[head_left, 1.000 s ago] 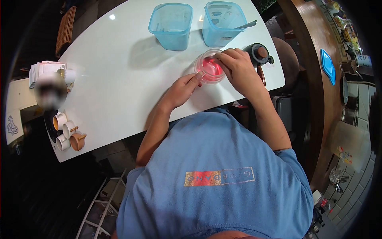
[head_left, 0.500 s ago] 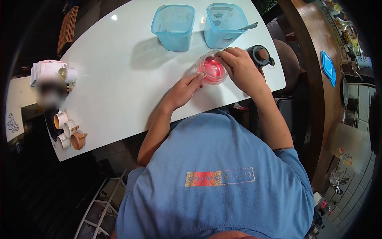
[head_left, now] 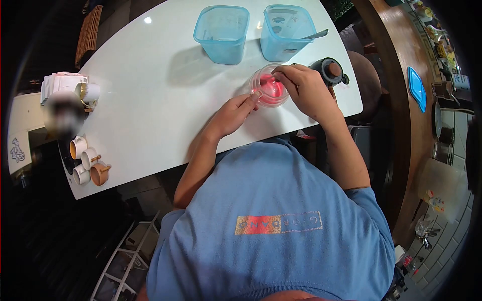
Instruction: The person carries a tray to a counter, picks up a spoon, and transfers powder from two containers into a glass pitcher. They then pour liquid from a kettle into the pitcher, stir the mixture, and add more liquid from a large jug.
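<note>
Blue tubs (head_left: 222, 32) just behind the pink cup (head_left: 268, 91), black pot (head_left: 330, 70) beside it

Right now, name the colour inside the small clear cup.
Pink-red inside the cup, head view.

shirt (head_left: 271, 200): soft blue tee, loose, a bit crinkly | sleeves (head_left: 369, 200): short, same blue, end above the elbows | front mark (head_left: 278, 223): long thin box, one half orange-red, other half pale grey-blue with small letters | left hand (head_left: 232, 113), right hand (head_left: 306, 90): bare, arms bare too
</note>
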A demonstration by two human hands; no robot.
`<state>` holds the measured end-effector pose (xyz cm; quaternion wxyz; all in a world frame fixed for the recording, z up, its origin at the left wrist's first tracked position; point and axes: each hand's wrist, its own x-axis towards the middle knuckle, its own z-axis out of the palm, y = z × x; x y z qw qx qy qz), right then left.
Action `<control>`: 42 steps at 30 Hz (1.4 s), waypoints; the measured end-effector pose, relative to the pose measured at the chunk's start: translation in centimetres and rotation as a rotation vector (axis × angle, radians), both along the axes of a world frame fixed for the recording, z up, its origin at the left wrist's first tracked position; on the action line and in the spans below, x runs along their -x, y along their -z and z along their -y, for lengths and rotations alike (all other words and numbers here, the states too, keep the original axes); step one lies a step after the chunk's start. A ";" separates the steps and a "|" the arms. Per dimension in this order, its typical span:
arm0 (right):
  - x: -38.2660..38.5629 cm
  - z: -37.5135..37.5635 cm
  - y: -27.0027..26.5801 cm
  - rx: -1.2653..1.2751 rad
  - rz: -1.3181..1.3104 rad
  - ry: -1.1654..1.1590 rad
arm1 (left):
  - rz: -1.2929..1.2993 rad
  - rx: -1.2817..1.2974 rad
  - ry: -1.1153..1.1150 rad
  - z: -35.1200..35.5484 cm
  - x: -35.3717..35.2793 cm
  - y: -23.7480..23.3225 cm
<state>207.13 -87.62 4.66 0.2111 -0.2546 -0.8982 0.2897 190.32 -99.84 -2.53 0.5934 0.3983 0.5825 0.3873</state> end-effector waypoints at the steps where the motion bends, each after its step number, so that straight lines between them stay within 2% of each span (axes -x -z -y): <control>1: -0.1 0.0 0.0 0.000 -0.001 0.000 | -0.003 0.010 -0.006 0.0 0.0 -0.1; 4: -0.3 -0.2 0.1 -0.001 0.096 -0.024 | 0.016 -0.012 -0.015 0.0 -0.1 0.0; 6: -0.3 -0.4 0.0 -0.166 0.167 0.050 | 0.020 -0.010 -0.014 0.0 -0.1 -0.2; 10: 0.0 -0.7 0.2 -0.167 0.098 0.098 | 0.006 0.010 -0.007 0.0 0.0 0.1; 12: 0.3 -0.8 0.7 -0.095 -0.035 0.114 | 0.005 0.014 -0.017 0.0 0.0 0.0; 16: 0.2 -0.9 1.1 0.042 0.053 0.099 | 0.010 0.029 -0.050 0.0 0.1 -0.4; 18: 0.3 -0.6 1.5 -0.098 0.056 0.132 | 0.013 0.020 -0.051 0.0 0.3 0.1; 25: 0.0 -0.3 1.8 -0.129 0.056 0.197 | 0.013 -0.003 -0.035 0.0 0.6 0.2; 28: -0.3 -0.6 1.8 -0.224 0.046 0.216 | -0.005 0.035 -0.015 0.0 1.0 0.5; 31: -1.2 -1.7 2.1 -0.197 -0.068 0.232 | -0.014 0.020 -0.033 -0.1 0.9 0.0; 33: -1.4 -2.3 1.6 -0.073 -0.180 0.613 | -0.002 0.012 -0.028 0.0 1.0 -0.2; 34: -0.9 -2.7 1.3 -0.024 -0.342 0.716 | 0.013 0.005 -0.023 -0.1 1.0 -0.3; 38: 0.1 -5.6 -0.2 -0.132 -0.442 0.691 | 0.005 0.020 -0.016 -0.1 1.0 -0.2; 40: 0.6 -6.0 -0.9 -0.022 -0.262 0.646 | 0.034 0.009 -0.025 -0.1 1.0 -0.4; 42: 1.1 -6.3 -0.2 -0.105 -0.326 0.619 | 0.019 0.016 -0.025 -0.1 0.9 -0.5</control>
